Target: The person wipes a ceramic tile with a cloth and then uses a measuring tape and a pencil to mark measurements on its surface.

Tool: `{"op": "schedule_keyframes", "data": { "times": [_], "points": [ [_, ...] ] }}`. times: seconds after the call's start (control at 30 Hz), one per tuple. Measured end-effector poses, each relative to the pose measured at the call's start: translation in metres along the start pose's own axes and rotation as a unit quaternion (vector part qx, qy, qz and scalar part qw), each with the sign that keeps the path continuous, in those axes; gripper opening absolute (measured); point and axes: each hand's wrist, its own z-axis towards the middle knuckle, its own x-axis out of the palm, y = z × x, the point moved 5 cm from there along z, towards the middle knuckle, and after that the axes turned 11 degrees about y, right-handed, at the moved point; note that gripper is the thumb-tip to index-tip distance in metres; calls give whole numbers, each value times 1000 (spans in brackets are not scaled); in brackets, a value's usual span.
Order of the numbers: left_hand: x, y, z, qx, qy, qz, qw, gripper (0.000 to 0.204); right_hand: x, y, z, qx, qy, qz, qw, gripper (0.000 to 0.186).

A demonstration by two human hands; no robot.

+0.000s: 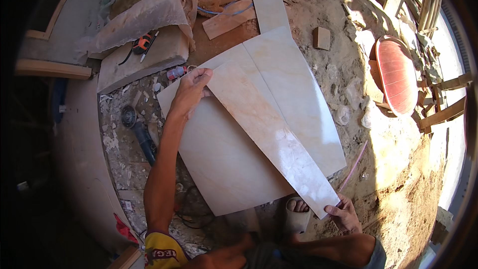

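Note:
A long, narrow strip of cream marbled tile (271,132) is held slantwise between my two hands, over larger tiles. My left hand (190,89) is closed on its upper left end, with thumb and fingers at the corner. At the lower right end, my right hand (344,215) grips the other corner, thumb on top. Beneath the strip lies a large cream tile (219,169), partly covered by it. Beside that, to the right, rests another tile (298,89) of the same colour, separated by a thin straight line.
An angle grinder (142,132) lies left among rubble. An orange-black tape measure (143,43) and a pen (149,47) sit on a pale block (149,65). A red oval basin (397,76) stands right, beside wooden pieces. My sandalled foot (298,214) is near the tile's lower edge.

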Motion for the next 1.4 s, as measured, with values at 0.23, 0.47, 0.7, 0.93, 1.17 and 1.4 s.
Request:
{"op": "schedule_keyframes", "data": {
  "times": [0.23, 0.47, 0.7, 0.93, 1.17, 1.4],
  "points": [
    [-30, -78, -10, 108, -47, -113, 987, 45, 21, 49, 29, -83, 14, -161, 983, 50],
    [-74, -43, -46, 173, -106, -364, 909, 53, 74, 124, 57, -165, 39, -284, 944, 59],
    [-110, 19, -96, 156, -173, -424, 875, 65, 161, 163, 137, -109, 181, -219, 952, 56],
    [-64, 6, -133, 161, -158, -432, 873, 59, 260, 141, 231, -31, 227, -242, 943, 90],
    [-228, 26, -101, 198, -260, -347, 879, 52, 384, 125, 321, -23, 414, -395, 819, 68],
    [-322, 41, -95, 177, -341, -340, 858, 46, 479, 154, 459, -414, 269, -752, 437, 40]
  ]
}}
